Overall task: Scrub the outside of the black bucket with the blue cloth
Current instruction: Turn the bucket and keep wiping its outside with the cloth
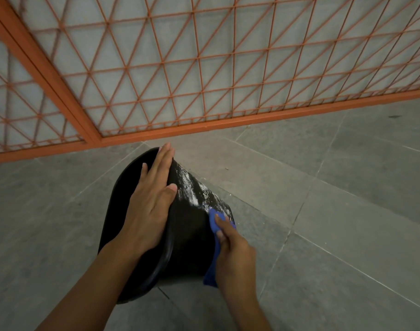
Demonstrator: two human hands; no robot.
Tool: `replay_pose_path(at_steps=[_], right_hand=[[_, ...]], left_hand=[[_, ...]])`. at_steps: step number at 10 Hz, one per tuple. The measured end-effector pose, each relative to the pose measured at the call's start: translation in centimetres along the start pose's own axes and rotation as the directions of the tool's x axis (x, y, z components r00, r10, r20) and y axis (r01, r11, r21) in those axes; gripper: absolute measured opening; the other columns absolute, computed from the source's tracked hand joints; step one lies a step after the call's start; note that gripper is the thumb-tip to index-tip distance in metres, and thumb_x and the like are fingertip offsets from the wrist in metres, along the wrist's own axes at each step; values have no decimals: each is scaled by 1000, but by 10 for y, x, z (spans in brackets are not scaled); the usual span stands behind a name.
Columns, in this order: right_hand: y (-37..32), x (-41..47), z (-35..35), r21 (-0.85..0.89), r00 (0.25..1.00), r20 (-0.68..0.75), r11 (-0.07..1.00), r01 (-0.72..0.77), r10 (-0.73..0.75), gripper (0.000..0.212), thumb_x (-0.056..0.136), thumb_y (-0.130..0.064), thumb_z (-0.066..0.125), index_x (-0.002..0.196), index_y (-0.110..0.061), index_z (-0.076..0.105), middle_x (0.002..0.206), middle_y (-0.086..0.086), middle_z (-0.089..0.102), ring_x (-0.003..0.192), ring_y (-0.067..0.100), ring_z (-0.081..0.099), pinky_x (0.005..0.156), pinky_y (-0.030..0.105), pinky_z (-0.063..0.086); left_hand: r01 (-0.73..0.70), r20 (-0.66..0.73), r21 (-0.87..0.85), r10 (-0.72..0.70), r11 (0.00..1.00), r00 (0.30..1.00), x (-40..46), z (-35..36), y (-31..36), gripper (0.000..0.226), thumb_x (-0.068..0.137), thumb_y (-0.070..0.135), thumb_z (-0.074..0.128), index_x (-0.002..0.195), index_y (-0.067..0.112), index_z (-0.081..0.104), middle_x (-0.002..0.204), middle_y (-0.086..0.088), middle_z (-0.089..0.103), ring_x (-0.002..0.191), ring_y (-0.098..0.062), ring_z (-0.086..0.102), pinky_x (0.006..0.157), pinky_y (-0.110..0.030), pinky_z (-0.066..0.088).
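One bucket (187,235), one blue cloth (215,220), one orange gate (204,68) and two hands, left (149,206) and right (235,254), are showing.

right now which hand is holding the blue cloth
The right hand: its fingers pinch the blue cloth against the black bucket. The left hand rests flat on the bucket, holding nothing.
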State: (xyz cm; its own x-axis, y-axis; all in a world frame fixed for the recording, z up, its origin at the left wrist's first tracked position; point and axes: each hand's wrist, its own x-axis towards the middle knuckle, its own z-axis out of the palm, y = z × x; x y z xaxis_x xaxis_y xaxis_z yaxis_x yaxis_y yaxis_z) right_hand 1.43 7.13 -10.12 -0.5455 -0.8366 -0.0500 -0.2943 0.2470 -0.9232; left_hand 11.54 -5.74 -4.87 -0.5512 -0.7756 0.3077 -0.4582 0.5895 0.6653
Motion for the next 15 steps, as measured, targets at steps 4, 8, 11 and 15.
replay_pose_path(at_steps=[4,8,11,15], right_hand=[[37,11,-6,-6,969,-74,972,-236,235,29,95,-17,43,119,-16,58,108,10,67,98,23,61,71,23,42],[47,46,-2,-118,947,-38,940,-320,318,12,97,-18,39,103,-10,47,85,9,63,74,23,54,60,28,34],[36,25,-31,-253,873,307,917,-309,379,57,91,-5,46,141,-24,26,136,10,37,118,24,46,96,27,36],[-12,-9,-38,162,938,343,987,-4,-52,34,91,-6,48,116,-28,53,121,-6,56,105,-1,54,86,10,44]], left_hand=[[-15,27,59,13,998,1000,5,1,4,64,88,37,23,150,23,14,158,13,11,144,6,5,119,-24,-4],[33,-9,13,-33,999,999,3,2,6,60,88,21,29,146,29,13,154,21,10,134,23,-1,112,-8,-7],[5,10,51,-5,999,1000,3,1,6,64,87,33,25,149,21,16,155,18,10,138,17,2,116,-15,-6],[10,-33,16,-9,1000,999,1,-4,-5,62,86,39,22,147,29,14,152,25,10,136,20,1,114,-11,-6]])
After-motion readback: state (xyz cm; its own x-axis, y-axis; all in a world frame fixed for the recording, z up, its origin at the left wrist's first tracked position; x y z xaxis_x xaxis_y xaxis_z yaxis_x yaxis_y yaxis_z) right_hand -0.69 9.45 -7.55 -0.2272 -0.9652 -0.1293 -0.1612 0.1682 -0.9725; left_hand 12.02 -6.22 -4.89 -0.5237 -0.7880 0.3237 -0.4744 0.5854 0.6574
